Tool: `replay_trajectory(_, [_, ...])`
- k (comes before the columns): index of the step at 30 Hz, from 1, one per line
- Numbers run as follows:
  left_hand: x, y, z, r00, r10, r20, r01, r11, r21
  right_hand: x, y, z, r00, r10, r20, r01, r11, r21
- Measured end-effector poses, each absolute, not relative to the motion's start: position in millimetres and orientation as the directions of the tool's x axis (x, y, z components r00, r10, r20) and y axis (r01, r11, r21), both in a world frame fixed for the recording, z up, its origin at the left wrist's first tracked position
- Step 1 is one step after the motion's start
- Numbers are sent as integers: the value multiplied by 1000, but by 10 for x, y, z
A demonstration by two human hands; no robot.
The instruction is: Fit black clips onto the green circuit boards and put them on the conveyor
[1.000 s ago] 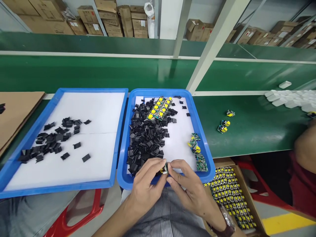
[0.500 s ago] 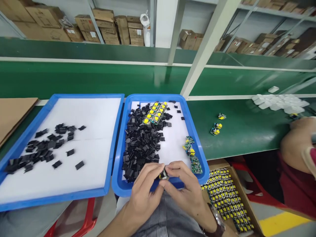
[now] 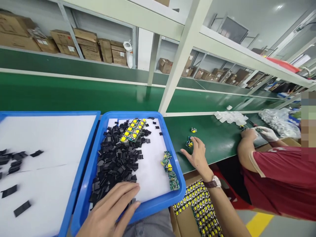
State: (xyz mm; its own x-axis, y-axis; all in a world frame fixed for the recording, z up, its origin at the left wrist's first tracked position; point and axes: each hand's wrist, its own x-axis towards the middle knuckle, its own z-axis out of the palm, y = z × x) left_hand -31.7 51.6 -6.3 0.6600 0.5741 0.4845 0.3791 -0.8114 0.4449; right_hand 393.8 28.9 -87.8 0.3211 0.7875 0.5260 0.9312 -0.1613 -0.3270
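My left hand (image 3: pixel 113 205) hovers over the near edge of a blue tray (image 3: pixel 179 179), its fingers stretched out and the thumb apart. Nothing shows in it. Under and beyond its fingers lies a heap of small black folded pieces (image 3: pixel 116 158). To the right, my right hand (image 3: pixel 197 154) reaches over the green bench, thumb and fingers spread. Its fingertips are at a small circuit board with a yellow part (image 3: pixel 189 143); I cannot tell whether they touch. Another such board (image 3: pixel 194 130) lies just behind.
A panel of boards with yellow parts (image 3: pixel 133 130) rests on the heap. Loose green boards (image 3: pixel 173 181) lie along the tray's right side. At left is another tray (image 3: pixel 71 200) with black pieces. A carton (image 3: pixel 182 220) holds rows of boards. A co-worker (image 3: pixel 278 174) works at right.
My hands have parted, and the small piece held between them no longer shows there. The right hand has moved out to the bench boards. The view has turned right.
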Motion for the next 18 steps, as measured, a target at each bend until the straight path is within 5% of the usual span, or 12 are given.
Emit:
replay_trajectory(11, [-129, 744, 210, 829, 465, 311, 305, -842, 446, 4782, 976, -766, 146, 790, 595, 971, 2, -240])
replay_trajectory(18, [214, 999, 249, 883, 460, 94, 394, -836, 381, 3824, 879, -409, -35, 817, 576, 928, 241, -285])
